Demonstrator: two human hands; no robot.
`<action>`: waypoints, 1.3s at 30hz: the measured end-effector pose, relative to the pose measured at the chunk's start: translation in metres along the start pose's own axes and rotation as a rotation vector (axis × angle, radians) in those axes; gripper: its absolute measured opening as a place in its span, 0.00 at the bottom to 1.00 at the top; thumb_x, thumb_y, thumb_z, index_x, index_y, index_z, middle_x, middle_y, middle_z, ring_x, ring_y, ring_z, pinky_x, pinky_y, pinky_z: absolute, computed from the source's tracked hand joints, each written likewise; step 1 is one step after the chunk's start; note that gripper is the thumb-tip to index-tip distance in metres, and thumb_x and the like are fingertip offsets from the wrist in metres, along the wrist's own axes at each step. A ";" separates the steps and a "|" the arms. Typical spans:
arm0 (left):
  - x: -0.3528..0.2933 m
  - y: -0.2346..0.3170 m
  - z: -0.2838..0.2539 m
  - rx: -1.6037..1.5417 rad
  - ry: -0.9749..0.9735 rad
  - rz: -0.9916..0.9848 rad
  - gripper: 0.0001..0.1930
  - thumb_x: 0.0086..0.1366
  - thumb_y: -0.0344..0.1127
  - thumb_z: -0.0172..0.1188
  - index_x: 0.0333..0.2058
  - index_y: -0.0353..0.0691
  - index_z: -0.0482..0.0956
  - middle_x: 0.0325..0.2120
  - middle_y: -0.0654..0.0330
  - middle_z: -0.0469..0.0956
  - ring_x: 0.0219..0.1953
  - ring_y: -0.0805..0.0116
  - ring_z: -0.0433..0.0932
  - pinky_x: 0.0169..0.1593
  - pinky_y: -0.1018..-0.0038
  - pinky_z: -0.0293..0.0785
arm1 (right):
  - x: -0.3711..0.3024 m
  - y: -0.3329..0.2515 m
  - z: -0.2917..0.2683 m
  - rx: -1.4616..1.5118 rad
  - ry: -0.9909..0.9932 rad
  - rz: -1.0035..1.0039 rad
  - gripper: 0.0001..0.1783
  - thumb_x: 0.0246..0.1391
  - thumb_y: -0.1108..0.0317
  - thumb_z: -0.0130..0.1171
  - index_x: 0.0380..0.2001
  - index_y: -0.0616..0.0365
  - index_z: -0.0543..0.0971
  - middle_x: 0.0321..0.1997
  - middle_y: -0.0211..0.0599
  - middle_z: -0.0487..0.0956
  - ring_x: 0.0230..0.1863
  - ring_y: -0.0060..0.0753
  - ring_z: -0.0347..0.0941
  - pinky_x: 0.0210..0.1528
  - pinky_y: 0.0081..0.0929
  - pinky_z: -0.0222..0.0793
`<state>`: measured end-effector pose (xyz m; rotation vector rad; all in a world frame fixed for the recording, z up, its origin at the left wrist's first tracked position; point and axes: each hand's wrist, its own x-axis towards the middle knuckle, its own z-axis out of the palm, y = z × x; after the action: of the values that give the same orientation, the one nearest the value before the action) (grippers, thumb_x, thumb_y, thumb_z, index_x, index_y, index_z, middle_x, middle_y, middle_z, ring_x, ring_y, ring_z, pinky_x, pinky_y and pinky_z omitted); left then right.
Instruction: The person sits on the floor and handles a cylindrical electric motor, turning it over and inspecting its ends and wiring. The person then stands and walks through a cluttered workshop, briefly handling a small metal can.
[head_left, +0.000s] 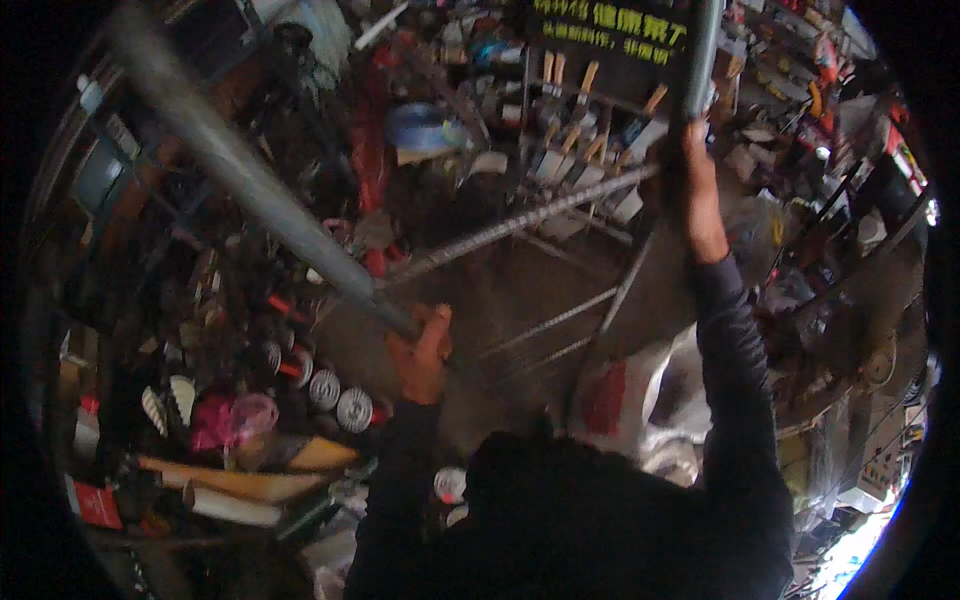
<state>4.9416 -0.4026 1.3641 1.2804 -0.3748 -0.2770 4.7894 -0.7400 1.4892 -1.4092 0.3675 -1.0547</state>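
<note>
In my left hand (422, 355), in front of me, is the lower end of a long grey metal pole (270, 215). The fingers are closed round it, and the pole slants up to the far left, its upper part blurred. My right arm reaches far up and forward, where my right hand (704, 195) is closed on a second grey metal pole (704, 60) that rises out of view. Between the hands, a ribbed metal bar (530, 218) runs at a slant. Whether it joins either pole is hidden by the blur and dark.
Wooden-handled knives (585, 130) stand in a rack below a black sign (610, 30) with yellow writing. A white sack (685, 390) with a red patch lies near my right side. Round white discs (340, 398) and a pink bundle (235, 418) sit at left; goods crowd all sides.
</note>
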 end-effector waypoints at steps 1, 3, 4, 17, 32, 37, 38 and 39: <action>0.020 -0.009 0.014 -0.019 -0.017 -0.047 0.13 0.64 0.39 0.71 0.37 0.42 0.75 0.19 0.67 0.67 0.19 0.73 0.64 0.26 0.71 0.61 | 0.012 0.006 -0.008 -0.021 0.119 0.055 0.35 0.67 0.27 0.47 0.31 0.50 0.76 0.20 0.21 0.66 0.18 0.20 0.61 0.22 0.24 0.54; 0.055 -0.025 0.040 -0.013 -0.032 -0.181 0.13 0.64 0.41 0.71 0.33 0.44 0.74 0.19 0.67 0.67 0.19 0.73 0.64 0.26 0.70 0.60 | 0.025 0.020 -0.028 -0.069 0.153 -0.036 0.33 0.68 0.29 0.48 0.30 0.49 0.74 0.22 0.21 0.66 0.19 0.19 0.60 0.22 0.24 0.53; 0.070 -0.032 0.051 -0.003 -0.098 -0.115 0.13 0.65 0.40 0.70 0.31 0.44 0.73 0.19 0.67 0.67 0.19 0.73 0.64 0.26 0.69 0.60 | 0.031 0.028 -0.038 -0.074 0.169 -0.102 0.32 0.69 0.29 0.48 0.29 0.48 0.73 0.22 0.20 0.66 0.20 0.18 0.60 0.22 0.25 0.53; 0.263 -0.183 0.188 0.052 -0.465 -0.161 0.14 0.66 0.43 0.72 0.30 0.45 0.75 0.21 0.67 0.70 0.22 0.73 0.66 0.27 0.64 0.62 | 0.128 0.143 -0.140 -0.150 0.445 -0.125 0.33 0.72 0.32 0.46 0.22 0.47 0.68 0.19 0.19 0.62 0.19 0.16 0.56 0.22 0.25 0.52; 0.363 -0.341 0.309 0.065 -0.655 -0.382 0.15 0.69 0.46 0.70 0.29 0.45 0.79 0.21 0.67 0.65 0.26 0.65 0.70 0.30 0.54 0.70 | 0.218 0.257 -0.252 -0.276 0.604 -0.159 0.32 0.74 0.37 0.48 0.24 0.52 0.67 0.21 0.16 0.61 0.24 0.14 0.53 0.25 0.27 0.49; 0.386 -0.341 0.352 0.074 -0.708 -0.331 0.22 0.63 0.58 0.73 0.31 0.44 0.83 0.18 0.66 0.73 0.20 0.70 0.73 0.26 0.60 0.66 | 0.255 0.274 -0.280 -0.220 0.590 -0.141 0.32 0.74 0.38 0.48 0.22 0.51 0.67 0.20 0.16 0.62 0.23 0.13 0.53 0.24 0.26 0.47; 0.389 -0.340 0.358 0.082 -0.704 -0.352 0.20 0.65 0.56 0.72 0.31 0.44 0.82 0.19 0.66 0.72 0.22 0.68 0.73 0.27 0.60 0.66 | 0.264 0.277 -0.284 -0.214 0.586 -0.126 0.32 0.74 0.38 0.48 0.22 0.51 0.67 0.20 0.17 0.62 0.23 0.14 0.53 0.24 0.27 0.47; 0.394 -0.338 0.365 0.112 -0.686 -0.387 0.19 0.66 0.54 0.71 0.31 0.44 0.81 0.21 0.66 0.70 0.24 0.67 0.73 0.29 0.60 0.65 | 0.270 0.279 -0.288 -0.197 0.568 -0.116 0.32 0.74 0.38 0.48 0.21 0.51 0.67 0.20 0.17 0.62 0.23 0.14 0.53 0.24 0.27 0.47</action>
<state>5.1474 -0.9710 1.1725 1.3386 -0.7285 -1.0488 4.8168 -1.1732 1.2771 -1.2934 0.8264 -1.5469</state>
